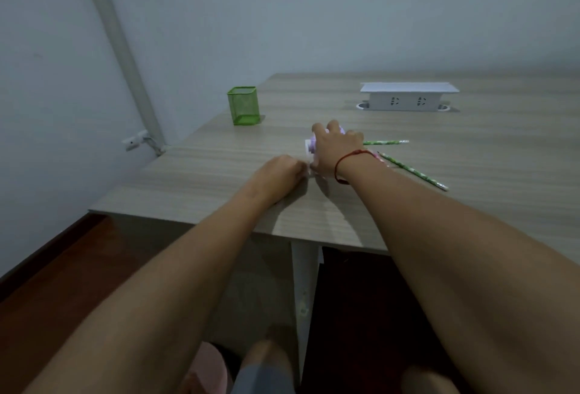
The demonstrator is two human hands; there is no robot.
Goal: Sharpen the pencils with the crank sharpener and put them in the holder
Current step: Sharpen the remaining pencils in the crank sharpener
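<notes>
A small purple and white crank sharpener [309, 145] stands on the wooden table [470, 155], mostly covered by my right hand [334, 149], which grips it from above. My left hand [281, 171] is closed right at the sharpener's near side; what its fingers pinch is hidden. Two green patterned pencils lie to the right: one pencil [387, 142] just beyond my right wrist, the other pencil [414, 171] slanting toward the near right. A green mesh holder [243, 105] stands at the table's far left and looks empty.
A white socket box [408, 97] rises from the table at the back right. A wall runs along the left with a slanted white pipe [125, 58]. The table's near edge is just below my forearms, dark floor beneath it.
</notes>
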